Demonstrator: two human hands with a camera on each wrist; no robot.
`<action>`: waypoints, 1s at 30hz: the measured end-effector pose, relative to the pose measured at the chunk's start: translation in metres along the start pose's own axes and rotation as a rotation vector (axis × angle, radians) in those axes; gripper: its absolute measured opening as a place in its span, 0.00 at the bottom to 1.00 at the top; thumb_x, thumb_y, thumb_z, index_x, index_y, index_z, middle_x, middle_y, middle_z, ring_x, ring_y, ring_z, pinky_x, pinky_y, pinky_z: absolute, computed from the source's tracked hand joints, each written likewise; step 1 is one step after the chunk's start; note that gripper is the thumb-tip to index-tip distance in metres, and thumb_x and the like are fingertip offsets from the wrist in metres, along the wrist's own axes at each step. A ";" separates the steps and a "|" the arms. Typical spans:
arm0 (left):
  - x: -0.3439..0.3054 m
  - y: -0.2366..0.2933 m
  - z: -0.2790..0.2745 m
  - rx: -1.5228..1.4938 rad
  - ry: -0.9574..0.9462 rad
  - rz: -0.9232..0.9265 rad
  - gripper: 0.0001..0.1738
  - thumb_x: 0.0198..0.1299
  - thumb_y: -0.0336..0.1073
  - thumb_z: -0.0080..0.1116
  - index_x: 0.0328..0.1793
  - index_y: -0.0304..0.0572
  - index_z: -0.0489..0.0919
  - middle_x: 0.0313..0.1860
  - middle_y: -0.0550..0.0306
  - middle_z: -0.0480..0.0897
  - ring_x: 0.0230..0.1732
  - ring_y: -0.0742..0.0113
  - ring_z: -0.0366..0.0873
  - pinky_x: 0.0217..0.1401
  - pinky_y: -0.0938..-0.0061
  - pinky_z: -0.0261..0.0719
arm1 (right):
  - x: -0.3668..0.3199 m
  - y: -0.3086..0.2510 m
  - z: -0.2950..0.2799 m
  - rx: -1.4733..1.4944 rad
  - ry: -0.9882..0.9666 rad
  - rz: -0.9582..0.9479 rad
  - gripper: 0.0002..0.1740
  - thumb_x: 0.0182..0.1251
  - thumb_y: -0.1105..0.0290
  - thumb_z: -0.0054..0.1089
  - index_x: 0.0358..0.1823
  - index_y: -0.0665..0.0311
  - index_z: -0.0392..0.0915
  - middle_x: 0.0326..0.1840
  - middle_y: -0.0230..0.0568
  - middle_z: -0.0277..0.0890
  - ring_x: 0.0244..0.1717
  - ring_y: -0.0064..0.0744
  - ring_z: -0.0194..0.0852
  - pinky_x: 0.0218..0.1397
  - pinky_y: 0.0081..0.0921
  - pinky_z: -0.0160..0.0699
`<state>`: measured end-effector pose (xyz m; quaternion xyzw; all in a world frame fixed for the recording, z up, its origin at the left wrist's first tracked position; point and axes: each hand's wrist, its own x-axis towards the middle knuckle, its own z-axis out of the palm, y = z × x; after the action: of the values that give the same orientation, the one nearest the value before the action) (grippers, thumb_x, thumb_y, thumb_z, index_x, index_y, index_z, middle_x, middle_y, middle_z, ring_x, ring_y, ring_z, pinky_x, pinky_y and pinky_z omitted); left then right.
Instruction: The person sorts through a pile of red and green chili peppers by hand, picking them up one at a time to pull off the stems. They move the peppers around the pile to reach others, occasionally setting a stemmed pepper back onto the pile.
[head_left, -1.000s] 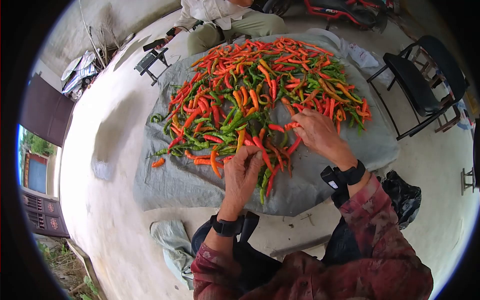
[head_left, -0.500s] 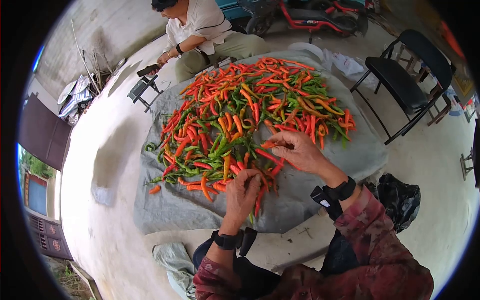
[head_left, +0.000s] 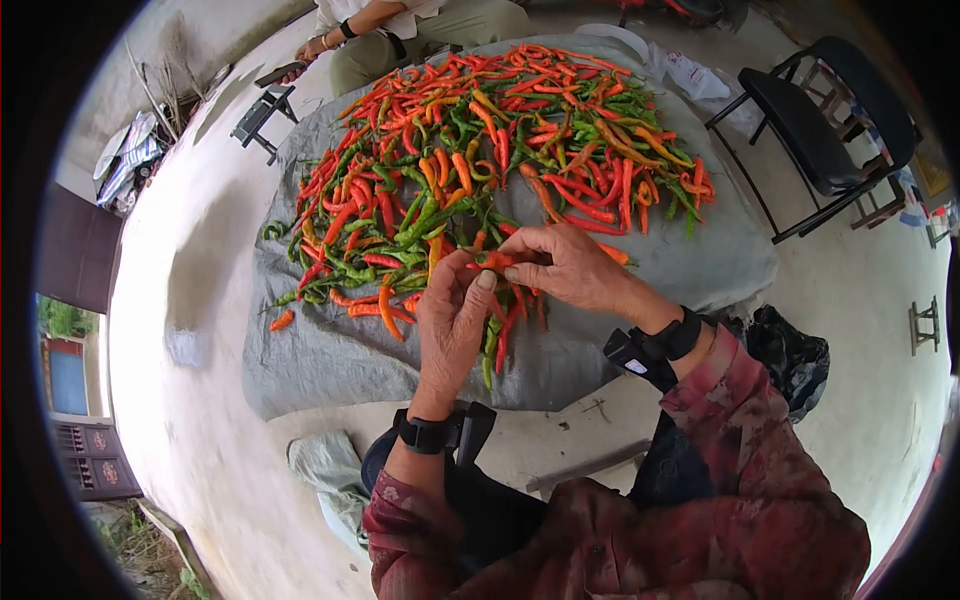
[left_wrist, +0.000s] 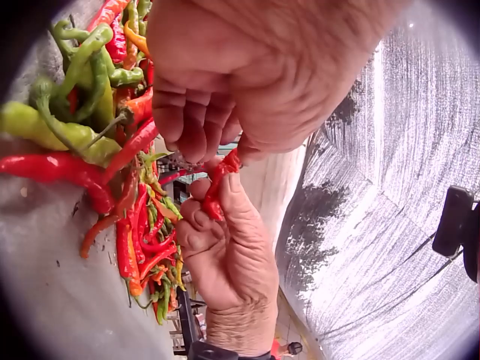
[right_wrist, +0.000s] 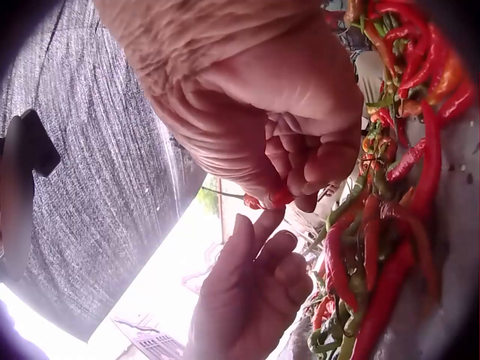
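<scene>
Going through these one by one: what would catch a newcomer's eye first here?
First, the big heap of red, orange and green peppers, spread over a grey sheet in the middle of the head view. Next, the left hand and right hand, meeting at one red pepper over the heap's near side. Then the black chair, standing to the right of the sheet.

In my head view I see glare whitening the floor at left and fisheye distortion toward dark corners. My right wrist view washes out at lower left; peppers blur at upper right.
</scene>
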<state>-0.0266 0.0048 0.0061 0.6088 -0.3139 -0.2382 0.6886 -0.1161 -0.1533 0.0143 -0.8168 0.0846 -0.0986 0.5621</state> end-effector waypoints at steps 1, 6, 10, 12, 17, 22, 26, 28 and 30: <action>0.000 0.000 -0.002 0.000 0.005 -0.010 0.17 0.68 0.39 0.55 0.55 0.33 0.75 0.29 0.68 0.74 0.27 0.83 0.68 0.30 0.85 0.70 | -0.001 -0.003 0.002 -0.013 -0.023 0.020 0.15 0.63 0.67 0.61 0.46 0.72 0.77 0.36 0.43 0.82 0.35 0.28 0.79 0.40 0.27 0.76; 0.002 -0.003 -0.013 0.093 0.066 -0.022 0.11 0.66 0.36 0.58 0.46 0.34 0.80 0.26 0.70 0.74 0.27 0.83 0.67 0.30 0.86 0.66 | -0.003 -0.013 0.008 -0.098 -0.052 0.031 0.14 0.63 0.67 0.62 0.44 0.70 0.78 0.33 0.42 0.80 0.34 0.29 0.78 0.39 0.28 0.74; 0.003 -0.003 -0.014 0.130 0.123 0.035 0.10 0.66 0.36 0.58 0.42 0.35 0.80 0.24 0.70 0.73 0.25 0.84 0.65 0.27 0.86 0.63 | -0.002 -0.002 -0.002 -0.385 -0.010 -0.112 0.13 0.63 0.67 0.61 0.45 0.68 0.78 0.32 0.42 0.80 0.34 0.31 0.77 0.40 0.28 0.74; 0.004 -0.002 -0.018 0.068 0.130 0.003 0.10 0.66 0.37 0.57 0.41 0.36 0.80 0.23 0.68 0.74 0.26 0.82 0.67 0.29 0.85 0.66 | -0.003 0.001 -0.014 -0.416 0.045 -0.067 0.12 0.63 0.67 0.61 0.44 0.67 0.78 0.31 0.41 0.80 0.33 0.31 0.77 0.39 0.29 0.73; 0.006 -0.002 -0.023 0.074 0.190 0.043 0.10 0.67 0.37 0.56 0.42 0.36 0.79 0.25 0.67 0.75 0.26 0.81 0.68 0.31 0.84 0.69 | 0.003 0.020 -0.066 -0.140 0.401 0.064 0.14 0.65 0.62 0.59 0.37 0.69 0.78 0.30 0.42 0.80 0.30 0.31 0.77 0.33 0.30 0.75; 0.005 -0.001 -0.022 0.100 0.132 0.043 0.10 0.66 0.36 0.57 0.43 0.34 0.79 0.27 0.68 0.75 0.26 0.83 0.68 0.29 0.86 0.66 | 0.007 0.036 -0.075 1.040 0.473 0.106 0.15 0.68 0.58 0.57 0.37 0.64 0.76 0.31 0.37 0.80 0.26 0.20 0.73 0.29 0.20 0.73; 0.003 -0.002 -0.020 0.127 0.117 0.042 0.10 0.67 0.37 0.56 0.43 0.36 0.79 0.25 0.69 0.74 0.26 0.83 0.67 0.30 0.86 0.66 | 0.005 0.015 -0.020 -0.025 0.070 0.166 0.15 0.67 0.59 0.58 0.41 0.66 0.79 0.29 0.38 0.78 0.29 0.29 0.76 0.30 0.26 0.74; 0.002 0.000 -0.020 0.125 0.109 0.037 0.10 0.67 0.37 0.56 0.43 0.36 0.79 0.25 0.69 0.73 0.26 0.83 0.67 0.31 0.86 0.66 | 0.001 0.022 0.000 -0.408 0.041 0.095 0.14 0.65 0.61 0.58 0.39 0.67 0.79 0.28 0.43 0.78 0.31 0.38 0.77 0.33 0.32 0.75; 0.001 -0.002 -0.022 0.120 0.081 0.041 0.10 0.67 0.35 0.56 0.43 0.35 0.79 0.26 0.69 0.74 0.27 0.84 0.67 0.30 0.87 0.66 | 0.003 0.025 0.008 -0.712 -0.059 0.080 0.11 0.60 0.67 0.57 0.35 0.70 0.79 0.27 0.53 0.77 0.36 0.56 0.76 0.42 0.45 0.72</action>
<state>-0.0102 0.0191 0.0033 0.6514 -0.3118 -0.1798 0.6680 -0.1114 -0.1555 -0.0119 -0.9600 0.1293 -0.0172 0.2479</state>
